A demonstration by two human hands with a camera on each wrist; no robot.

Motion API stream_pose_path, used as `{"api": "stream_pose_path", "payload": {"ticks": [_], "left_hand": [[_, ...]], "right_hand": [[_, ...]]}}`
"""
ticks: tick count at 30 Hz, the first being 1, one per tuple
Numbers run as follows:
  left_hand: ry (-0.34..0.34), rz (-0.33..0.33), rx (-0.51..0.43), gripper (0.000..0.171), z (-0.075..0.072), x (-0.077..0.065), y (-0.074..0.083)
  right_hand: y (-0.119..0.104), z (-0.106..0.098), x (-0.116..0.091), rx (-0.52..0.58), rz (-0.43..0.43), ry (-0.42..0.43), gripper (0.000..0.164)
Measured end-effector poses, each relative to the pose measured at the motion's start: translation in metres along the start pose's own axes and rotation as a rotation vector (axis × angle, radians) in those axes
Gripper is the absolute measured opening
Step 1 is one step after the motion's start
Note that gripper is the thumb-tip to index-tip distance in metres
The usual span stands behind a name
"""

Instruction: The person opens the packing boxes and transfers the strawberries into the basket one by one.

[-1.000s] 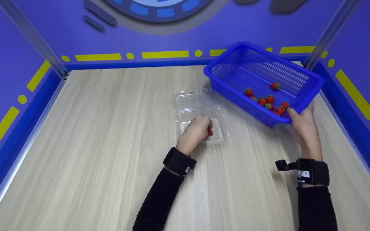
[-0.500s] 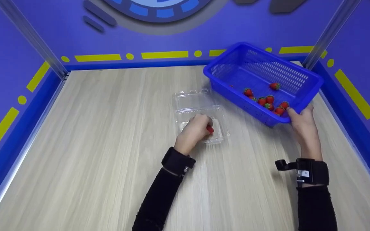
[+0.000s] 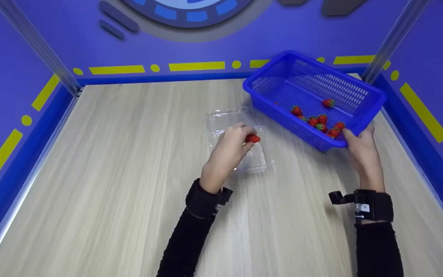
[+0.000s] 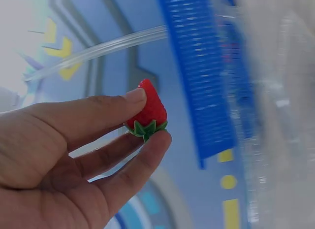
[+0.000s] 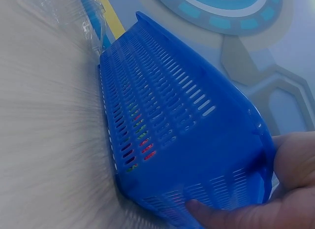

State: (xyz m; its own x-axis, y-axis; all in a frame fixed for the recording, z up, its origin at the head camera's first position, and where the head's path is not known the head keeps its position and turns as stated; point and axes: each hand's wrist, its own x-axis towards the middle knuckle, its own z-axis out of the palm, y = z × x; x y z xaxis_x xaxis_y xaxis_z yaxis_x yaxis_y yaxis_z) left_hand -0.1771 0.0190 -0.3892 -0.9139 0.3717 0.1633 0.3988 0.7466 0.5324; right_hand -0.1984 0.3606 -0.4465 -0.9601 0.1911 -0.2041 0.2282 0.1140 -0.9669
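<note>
Between thumb and fingers my left hand point(image 3: 229, 148) pinches a red strawberry point(image 4: 150, 108) with a green leafy cap, raised above the clear plastic clamshell box point(image 3: 258, 163). That box lies with its lid folded back on the table. My right hand point(image 3: 363, 152) grips the near right corner of the blue plastic basket point(image 3: 283, 115), thumb at the rim. Inside the basket several strawberries point(image 3: 321, 120) lie, most of them gathered toward the near right end. In the right wrist view, red and green show through the slots of the basket wall point(image 5: 182, 135).
A pale wooden table point(image 3: 110, 173) lies under everything. Blue panels point(image 3: 190, 50) with yellow marks enclose its back and sides. Beside the basket's left end, the clamshell lid point(image 3: 225, 119) lies close to its wall.
My left hand has risen out of the clamshell box and moved slightly away, carrying the strawberry, which now shows more fully. The right hand and basket have stayed in place.
</note>
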Motion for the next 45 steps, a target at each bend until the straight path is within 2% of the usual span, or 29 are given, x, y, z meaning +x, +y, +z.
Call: {"api": "stream_pose_path", "payload": {"ticks": [4, 7, 12, 18, 23, 30, 33, 36, 41, 45], "left_hand": [[0.091, 0.040, -0.039, 0.022, -0.014, -0.011, 0.012], [0.121, 0.067, -0.059, 0.022, -0.022, -0.017, 0.017], [0.110, 0.066, -0.078, 0.024, -0.027, -0.020, 0.020], [0.099, 0.054, -0.087, 0.024, -0.027, -0.020, 0.018], [0.063, 0.062, -0.087, 0.025, -0.027, -0.011, 0.012], [-0.029, 0.123, -0.056, 0.019, -0.024, 0.025, -0.001], [-0.075, 0.144, -0.071, 0.017, -0.026, 0.049, 0.003], [-0.121, 0.145, -0.103, 0.018, -0.023, 0.078, 0.012], [-0.174, 0.129, -0.083, 0.022, 0.000, 0.132, 0.018], [-0.179, 0.119, -0.014, 0.017, 0.027, 0.162, 0.016]], "right_hand": [[-0.001, 0.001, 0.000, 0.011, -0.006, -0.001, 0.078], [-0.001, 0.001, 0.001, 0.035, -0.007, -0.001, 0.077], [-0.002, 0.002, 0.000, 0.062, 0.005, -0.004, 0.076], [-0.003, 0.002, 0.000, 0.030, 0.018, -0.001, 0.078], [-0.004, 0.002, 0.000, 0.019, 0.020, 0.002, 0.079], [-0.004, 0.002, 0.000, 0.041, 0.019, 0.004, 0.081], [-0.006, 0.001, 0.000, 0.038, 0.010, 0.010, 0.081], [-0.007, -0.001, 0.000, 0.043, 0.009, 0.012, 0.081], [-0.006, -0.001, -0.001, 0.062, 0.021, 0.004, 0.081], [-0.006, 0.002, -0.001, 0.038, 0.029, -0.008, 0.082]]}}
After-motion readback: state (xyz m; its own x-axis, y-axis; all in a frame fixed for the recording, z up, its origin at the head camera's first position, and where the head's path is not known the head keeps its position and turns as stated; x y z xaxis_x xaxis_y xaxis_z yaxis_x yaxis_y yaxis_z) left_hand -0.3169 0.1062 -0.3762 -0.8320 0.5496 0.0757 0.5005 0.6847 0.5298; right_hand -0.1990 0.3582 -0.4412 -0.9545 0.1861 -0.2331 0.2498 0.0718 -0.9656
